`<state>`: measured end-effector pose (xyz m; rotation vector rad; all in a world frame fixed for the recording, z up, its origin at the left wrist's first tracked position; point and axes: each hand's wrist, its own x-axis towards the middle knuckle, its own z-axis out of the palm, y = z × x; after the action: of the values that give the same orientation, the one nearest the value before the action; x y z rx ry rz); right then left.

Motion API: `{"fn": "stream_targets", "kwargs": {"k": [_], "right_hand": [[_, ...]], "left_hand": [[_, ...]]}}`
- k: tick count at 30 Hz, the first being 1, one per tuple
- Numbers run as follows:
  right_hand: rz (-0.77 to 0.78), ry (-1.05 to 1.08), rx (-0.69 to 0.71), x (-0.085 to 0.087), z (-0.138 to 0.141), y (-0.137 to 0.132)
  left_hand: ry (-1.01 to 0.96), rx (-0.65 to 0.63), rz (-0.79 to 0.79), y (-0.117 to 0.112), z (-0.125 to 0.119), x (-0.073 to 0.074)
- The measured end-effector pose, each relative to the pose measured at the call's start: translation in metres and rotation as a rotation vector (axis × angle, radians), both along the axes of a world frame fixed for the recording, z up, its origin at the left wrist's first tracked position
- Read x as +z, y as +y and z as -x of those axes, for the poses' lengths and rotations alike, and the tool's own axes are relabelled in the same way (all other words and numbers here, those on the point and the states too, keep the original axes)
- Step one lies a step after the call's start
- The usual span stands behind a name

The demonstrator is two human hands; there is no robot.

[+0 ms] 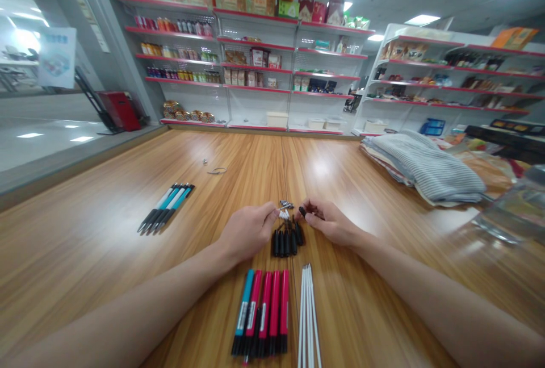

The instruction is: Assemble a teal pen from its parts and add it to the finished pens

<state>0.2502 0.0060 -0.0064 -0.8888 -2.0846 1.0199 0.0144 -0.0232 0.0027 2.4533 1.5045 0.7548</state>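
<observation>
My left hand (248, 233) pinches a small silver part, held just above a little pile of silver springs (285, 205) on the wooden table (128, 243). My right hand (330, 222) grips a small black pen tip at its fingertips, close to the left hand. Between the hands lies a row of black pen tips (286, 241). Nearer to me lie several pen barrels (263, 316), one blue and the others red, and beside them several white refills (308, 317). Several assembled blue-and-black pens (166, 215) rest to the left.
Folded striped cloths (426, 170) are stacked at the right, with a clear plastic container (513, 209) nearer the right edge. A small ring and a wire loop (217, 170) lie farther back. Red-edged store shelves (255, 55) with goods stand behind the table.
</observation>
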Motion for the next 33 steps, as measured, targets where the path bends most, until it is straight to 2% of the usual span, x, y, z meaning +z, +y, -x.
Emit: {"fn": "stream_targets", "kwargs": {"k": [6, 12, 16, 20, 24, 33], "right_hand": [[0.023, 0.005, 0.018, 0.002, 0.001, -0.003], [0.203, 0.147, 0.056, 0.0, 0.004, -0.007], [0.227, 0.152, 0.066, 0.0, 0.007, -0.01], [0.181, 0.12, 0.002, 0.002, 0.011, -0.013], [0.139, 0.223, -0.111, 0.005, 0.012, -0.013], [0.158, 0.409, -0.216, 0.01, 0.014, -0.009]], "left_hand": [[-0.002, -0.003, 0.002, 0.0, 0.001, 0.0], [-0.007, -0.01, 0.004, 0.0, 0.0, 0.001], [-0.006, -0.005, -0.001, 0.0, 0.0, 0.0], [0.003, -0.001, -0.004, 0.0, 0.0, 0.0], [0.015, -0.003, -0.003, 0.0, 0.0, 0.0], [0.044, -0.042, -0.036, -0.003, -0.001, 0.005]]}}
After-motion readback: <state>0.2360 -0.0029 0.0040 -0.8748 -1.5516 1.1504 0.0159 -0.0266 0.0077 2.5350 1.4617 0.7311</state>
